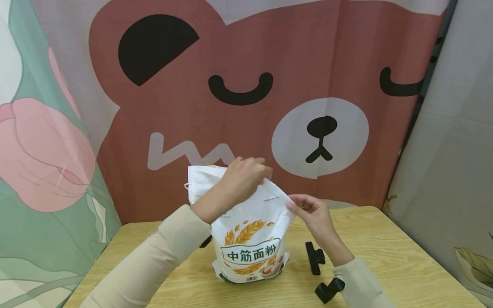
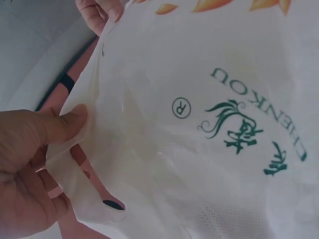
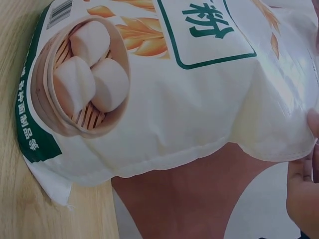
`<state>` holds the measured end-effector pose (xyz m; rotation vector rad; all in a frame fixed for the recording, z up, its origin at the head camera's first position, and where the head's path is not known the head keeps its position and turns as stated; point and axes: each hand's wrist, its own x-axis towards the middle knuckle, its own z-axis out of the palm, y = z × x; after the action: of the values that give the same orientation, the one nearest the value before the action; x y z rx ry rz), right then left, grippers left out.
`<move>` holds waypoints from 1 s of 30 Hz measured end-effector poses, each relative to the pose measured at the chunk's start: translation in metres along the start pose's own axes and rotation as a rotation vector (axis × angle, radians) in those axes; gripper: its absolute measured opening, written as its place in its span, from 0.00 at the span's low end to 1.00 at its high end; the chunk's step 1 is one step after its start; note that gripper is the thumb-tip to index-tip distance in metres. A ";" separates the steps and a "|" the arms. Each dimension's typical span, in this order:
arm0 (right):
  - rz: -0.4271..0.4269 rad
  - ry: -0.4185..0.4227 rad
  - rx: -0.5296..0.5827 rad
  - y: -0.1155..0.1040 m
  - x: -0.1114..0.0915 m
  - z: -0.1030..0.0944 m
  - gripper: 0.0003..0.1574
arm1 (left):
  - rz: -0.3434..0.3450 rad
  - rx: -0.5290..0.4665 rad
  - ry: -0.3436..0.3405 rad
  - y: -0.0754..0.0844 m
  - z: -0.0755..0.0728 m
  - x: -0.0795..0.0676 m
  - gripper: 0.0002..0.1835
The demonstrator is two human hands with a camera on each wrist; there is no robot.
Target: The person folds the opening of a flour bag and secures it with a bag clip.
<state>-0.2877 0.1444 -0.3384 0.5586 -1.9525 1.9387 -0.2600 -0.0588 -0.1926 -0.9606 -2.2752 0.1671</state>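
A white flour bag (image 1: 250,231) with wheat ears and green lettering stands upright on the wooden table. High on the bag, my left hand (image 1: 246,177) holds its top edge. In the left wrist view the thumb of my left hand (image 2: 30,169) presses the white material beside a cut-out slot, with the fingers behind it. My right hand (image 1: 316,216) pinches the bag's upper right edge between thumb and fingertips. At the right border of the right wrist view, part of my right hand (image 3: 304,194) shows by the bag's edge. The bag's mouth is mostly hidden behind my left hand.
On the wooden table (image 1: 369,248), a black clip (image 1: 315,258) lies right of the bag. A black object (image 1: 327,291) sits against my right cuff. Behind the table hangs a curtain (image 1: 300,64) with a bear face.
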 end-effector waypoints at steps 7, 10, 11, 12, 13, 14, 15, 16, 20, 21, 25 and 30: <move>-0.097 0.002 -0.069 -0.009 -0.003 0.004 0.15 | -0.020 0.033 0.017 0.003 0.001 -0.004 0.13; -0.163 0.012 -0.127 -0.021 -0.007 0.008 0.13 | -0.026 0.061 0.038 0.006 0.000 -0.007 0.13; -0.186 0.021 -0.148 -0.024 -0.008 0.010 0.12 | -0.021 0.071 0.048 0.007 0.000 -0.007 0.13; -0.205 0.032 -0.164 -0.027 -0.009 0.011 0.12 | -0.016 0.081 0.056 0.007 0.000 -0.008 0.13; -0.222 0.042 -0.182 -0.029 -0.010 0.012 0.11 | -0.008 0.091 0.065 0.008 0.000 -0.009 0.13; -0.238 0.053 -0.200 -0.030 -0.011 0.013 0.11 | 0.002 0.101 0.074 0.008 0.001 -0.009 0.12; -0.250 0.064 -0.214 -0.030 -0.012 0.013 0.11 | 0.013 0.112 0.085 0.008 0.001 -0.009 0.12; -0.262 0.075 -0.228 -0.030 -0.012 0.014 0.10 | 0.024 0.121 0.097 0.008 0.002 -0.010 0.12; -0.314 0.115 -0.265 -0.031 -0.013 0.016 0.09 | 0.061 0.157 0.138 0.007 0.004 -0.011 0.11; -0.331 0.122 -0.267 -0.030 -0.014 0.017 0.09 | 0.066 0.162 0.144 0.007 0.004 -0.012 0.11; -0.395 0.144 -0.261 -0.031 -0.014 0.021 0.09 | 0.074 0.175 0.160 0.005 0.006 -0.015 0.11; -0.455 0.175 -0.288 -0.030 -0.015 0.023 0.09 | 0.100 0.180 0.189 0.003 0.008 -0.016 0.11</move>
<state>-0.2591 0.1225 -0.3204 0.6571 -1.7632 1.3559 -0.2552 -0.0665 -0.2077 -0.9541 -2.0043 0.3057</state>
